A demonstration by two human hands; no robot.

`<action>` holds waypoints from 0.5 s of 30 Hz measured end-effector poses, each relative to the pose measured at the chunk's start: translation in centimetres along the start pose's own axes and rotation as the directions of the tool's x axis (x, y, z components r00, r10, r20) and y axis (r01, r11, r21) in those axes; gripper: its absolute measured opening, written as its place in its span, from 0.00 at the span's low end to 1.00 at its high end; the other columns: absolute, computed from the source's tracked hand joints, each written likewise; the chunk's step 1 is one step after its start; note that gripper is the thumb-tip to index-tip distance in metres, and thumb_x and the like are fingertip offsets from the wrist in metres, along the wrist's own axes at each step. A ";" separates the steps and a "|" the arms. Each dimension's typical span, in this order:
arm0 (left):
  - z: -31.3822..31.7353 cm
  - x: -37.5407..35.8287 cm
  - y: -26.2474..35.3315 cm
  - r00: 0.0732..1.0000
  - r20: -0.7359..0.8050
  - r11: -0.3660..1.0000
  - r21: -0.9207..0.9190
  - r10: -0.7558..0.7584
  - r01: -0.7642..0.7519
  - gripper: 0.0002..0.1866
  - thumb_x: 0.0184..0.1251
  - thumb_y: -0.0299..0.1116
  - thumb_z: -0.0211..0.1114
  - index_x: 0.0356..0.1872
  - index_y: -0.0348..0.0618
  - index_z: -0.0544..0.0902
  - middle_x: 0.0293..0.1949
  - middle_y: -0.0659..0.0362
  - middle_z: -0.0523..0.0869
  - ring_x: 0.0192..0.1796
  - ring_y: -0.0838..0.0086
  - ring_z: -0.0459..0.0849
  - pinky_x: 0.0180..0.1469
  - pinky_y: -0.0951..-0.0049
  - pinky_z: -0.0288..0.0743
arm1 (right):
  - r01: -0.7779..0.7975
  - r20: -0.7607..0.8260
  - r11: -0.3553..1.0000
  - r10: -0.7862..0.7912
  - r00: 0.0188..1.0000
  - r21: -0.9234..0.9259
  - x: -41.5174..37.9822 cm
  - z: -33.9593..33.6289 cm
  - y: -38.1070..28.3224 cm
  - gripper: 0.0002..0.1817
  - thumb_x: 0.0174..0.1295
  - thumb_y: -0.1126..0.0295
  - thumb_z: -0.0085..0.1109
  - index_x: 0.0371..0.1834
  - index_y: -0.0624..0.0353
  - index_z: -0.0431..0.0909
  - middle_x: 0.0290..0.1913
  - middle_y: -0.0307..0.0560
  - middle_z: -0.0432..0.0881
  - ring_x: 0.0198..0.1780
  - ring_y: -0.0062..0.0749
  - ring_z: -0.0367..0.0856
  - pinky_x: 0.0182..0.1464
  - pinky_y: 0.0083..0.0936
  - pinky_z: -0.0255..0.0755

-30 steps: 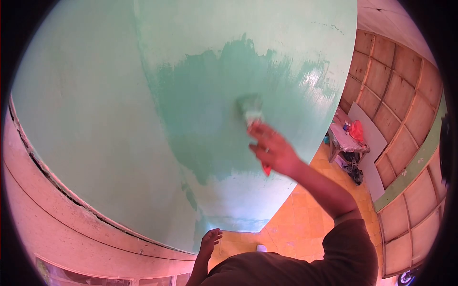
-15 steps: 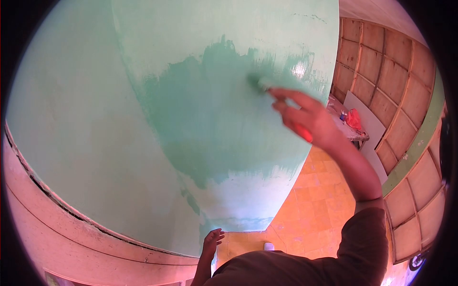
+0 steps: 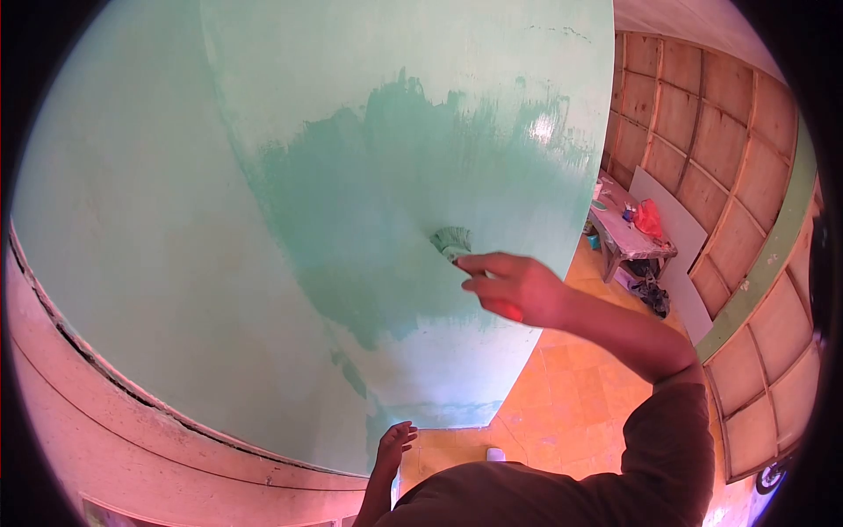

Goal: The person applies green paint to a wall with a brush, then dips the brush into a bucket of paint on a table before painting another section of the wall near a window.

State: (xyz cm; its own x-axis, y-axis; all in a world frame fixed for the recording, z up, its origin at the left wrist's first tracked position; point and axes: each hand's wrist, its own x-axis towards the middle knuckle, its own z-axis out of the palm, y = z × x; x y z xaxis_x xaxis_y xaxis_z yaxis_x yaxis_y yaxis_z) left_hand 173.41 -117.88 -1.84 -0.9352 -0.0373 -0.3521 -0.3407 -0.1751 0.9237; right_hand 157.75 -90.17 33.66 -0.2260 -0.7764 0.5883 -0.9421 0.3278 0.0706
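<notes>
My right hand (image 3: 518,288) is closed round the handle of a paintbrush (image 3: 451,242), its green-coated bristles against the wall. A darker green patch of wet-looking paint (image 3: 360,202) spreads over the paler green wall (image 3: 299,53) around the brush. Low in the view, my left hand (image 3: 398,439) hangs near the bottom corner of the wall, fingers apart and slightly curled, holding nothing.
At the right, a low table (image 3: 625,230) bears a red plastic bag (image 3: 648,218) and small containers, with a dark bag (image 3: 652,294) below. Orange floor tiles (image 3: 571,378) lie beneath. A wood-framed panel wall (image 3: 716,123) stands beyond.
My right hand and the brush have moved down and slightly left along the wall. More of the table and the dark bag now shows. My left hand has barely moved.
</notes>
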 end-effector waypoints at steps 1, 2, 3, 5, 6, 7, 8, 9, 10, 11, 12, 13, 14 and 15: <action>0.1 -0.1 0.0 1.000 -0.009 1.000 -0.001 -0.004 0.004 0.22 0.72 0.50 0.52 0.56 0.45 0.74 0.50 0.59 0.82 0.53 0.72 0.80 0.51 0.71 0.71 | -0.006 -0.044 0.996 0.010 0.999 0.089 0.9 -1.2 0.1 0.13 0.49 0.76 0.61 0.40 0.59 0.76 0.53 0.53 0.78 0.46 0.45 0.80 0.43 0.34 0.77; 0.1 -0.2 0.0 1.000 -0.018 1.000 -0.003 -0.007 0.007 0.22 0.72 0.50 0.52 0.56 0.45 0.74 0.50 0.59 0.82 0.53 0.72 0.80 0.51 0.71 0.71 | -0.018 -0.037 0.978 0.026 0.999 0.206 1.8 -2.6 0.6 0.11 0.52 0.77 0.59 0.41 0.59 0.76 0.51 0.53 0.79 0.45 0.47 0.80 0.43 0.34 0.77; 0.1 -0.4 -0.1 1.000 -0.021 1.000 -0.004 -0.006 0.006 0.22 0.72 0.50 0.52 0.56 0.45 0.74 0.50 0.59 0.82 0.53 0.72 0.80 0.51 0.71 0.71 | -0.032 -0.032 0.966 0.042 0.999 0.257 2.5 -4.3 1.0 0.13 0.51 0.79 0.59 0.41 0.60 0.77 0.51 0.53 0.79 0.45 0.47 0.80 0.43 0.33 0.77; 0.0 -0.6 -0.3 1.000 -0.019 1.000 -0.006 -0.006 0.006 0.22 0.72 0.49 0.52 0.56 0.45 0.74 0.50 0.59 0.82 0.53 0.72 0.79 0.51 0.71 0.71 | 0.065 -0.158 0.996 -0.055 0.986 0.063 4.1 -7.8 2.8 0.14 0.51 0.81 0.59 0.43 0.60 0.77 0.49 0.53 0.80 0.44 0.47 0.81 0.44 0.32 0.77; -0.1 -0.8 -0.3 1.000 -0.023 1.000 -0.007 -0.003 0.002 0.22 0.72 0.49 0.52 0.56 0.45 0.74 0.50 0.59 0.82 0.53 0.72 0.79 0.51 0.71 0.71 | -0.077 -0.175 0.975 0.115 0.978 0.209 4.7 -9.5 2.5 0.14 0.51 0.81 0.59 0.42 0.61 0.77 0.50 0.53 0.79 0.45 0.45 0.81 0.44 0.30 0.77; -0.2 -1.0 -0.4 1.000 -0.029 1.000 -0.008 -0.010 0.010 0.22 0.72 0.49 0.52 0.57 0.45 0.74 0.50 0.59 0.82 0.53 0.72 0.79 0.51 0.70 0.71 | -0.107 -0.196 0.992 0.119 0.973 0.072 5.2 -10.6 1.8 0.15 0.49 0.82 0.59 0.42 0.61 0.77 0.50 0.52 0.79 0.46 0.43 0.80 0.44 0.30 0.77; -0.2 -1.1 -0.5 0.999 -0.034 1.000 -0.011 -0.018 0.017 0.22 0.72 0.50 0.52 0.57 0.45 0.74 0.51 0.59 0.82 0.53 0.72 0.80 0.51 0.70 0.71 | -0.137 -0.218 0.988 0.119 0.969 -0.066 5.7 -11.3 1.4 0.16 0.47 0.83 0.60 0.42 0.61 0.77 0.51 0.52 0.79 0.46 0.42 0.80 0.44 0.29 0.77; -0.2 -1.2 -0.6 0.999 -0.039 1.000 -0.016 -0.014 0.013 0.22 0.72 0.50 0.52 0.57 0.45 0.74 0.51 0.59 0.82 0.53 0.72 0.80 0.51 0.70 0.71 | -0.129 -0.217 0.989 0.112 0.970 -0.066 6.0 -11.6 1.3 0.16 0.47 0.83 0.60 0.42 0.61 0.77 0.51 0.52 0.79 0.46 0.42 0.80 0.44 0.29 0.77; -0.3 -1.3 -0.7 0.998 -0.051 1.000 -0.011 -0.021 0.020 0.22 0.72 0.50 0.52 0.57 0.45 0.74 0.51 0.59 0.82 0.53 0.72 0.80 0.51 0.70 0.71 | -0.028 -0.320 0.951 -0.075 0.945 -0.307 6.3 -11.9 1.2 0.18 0.45 0.82 0.60 0.42 0.60 0.78 0.52 0.52 0.78 0.47 0.41 0.80 0.44 0.29 0.78; -0.3 -1.5 -0.9 0.998 -0.064 1.000 -0.007 -0.031 0.030 0.22 0.72 0.50 0.52 0.57 0.45 0.74 0.51 0.58 0.81 0.53 0.72 0.80 0.51 0.70 0.70 | 0.039 -0.369 0.843 -0.276 0.887 -0.536 6.4 -12.0 1.2 0.19 0.43 0.82 0.61 0.42 0.60 0.78 0.52 0.52 0.78 0.47 0.41 0.80 0.43 0.29 0.78; -0.4 -1.5 -1.2 0.997 -0.068 0.999 -0.013 -0.030 0.029 0.22 0.72 0.50 0.52 0.57 0.45 0.74 0.51 0.58 0.81 0.53 0.72 0.80 0.51 0.70 0.70 | 0.046 -0.368 0.845 -0.280 0.887 -0.533 6.5 -11.9 1.3 0.19 0.43 0.82 0.61 0.42 0.60 0.78 0.52 0.52 0.78 0.47 0.41 0.80 0.43 0.29 0.78; -0.4 -1.5 -1.4 0.997 -0.063 0.999 -0.011 -0.034 0.034 0.22 0.72 0.50 0.52 0.56 0.46 0.74 0.51 0.59 0.81 0.53 0.72 0.80 0.52 0.70 0.70 | 0.016 -0.405 0.822 -0.297 0.865 -0.569 6.5 -11.6 1.5 0.20 0.41 0.82 0.61 0.42 0.60 0.78 0.54 0.52 0.77 0.47 0.41 0.80 0.44 0.29 0.78; -0.5 -1.5 -1.6 0.997 -0.059 0.999 -0.010 -0.039 0.039 0.22 0.72 0.50 0.52 0.56 0.46 0.74 0.51 0.59 0.81 0.52 0.73 0.80 0.52 0.70 0.70 | -0.016 -0.442 0.800 -0.315 0.840 -0.600 6.5 -11.1 1.8 0.21 0.40 0.81 0.62 0.42 0.59 0.78 0.55 0.52 0.77 0.47 0.41 0.80 0.44 0.29 0.78; -0.5 -1.6 -1.9 0.997 -0.068 0.999 -0.019 -0.042 0.041 0.22 0.72 0.50 0.52 0.56 0.46 0.74 0.51 0.59 0.81 0.52 0.73 0.80 0.52 0.70 0.70 | -0.054 -0.417 0.838 -0.214 0.884 -0.543 5.7 -9.9 2.2 0.20 0.41 0.80 0.63 0.42 0.60 0.78 0.56 0.52 0.76 0.50 0.44 0.80 0.46 0.31 0.78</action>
State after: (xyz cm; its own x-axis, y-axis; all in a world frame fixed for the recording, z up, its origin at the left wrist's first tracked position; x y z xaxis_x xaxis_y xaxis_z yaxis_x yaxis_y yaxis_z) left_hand 175.62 -118.03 -3.07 -0.9114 -0.0967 -0.4001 -0.3768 -0.1951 0.9055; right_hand 156.80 -88.55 45.18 0.1047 -0.5316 0.8405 -0.6426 0.6088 0.4652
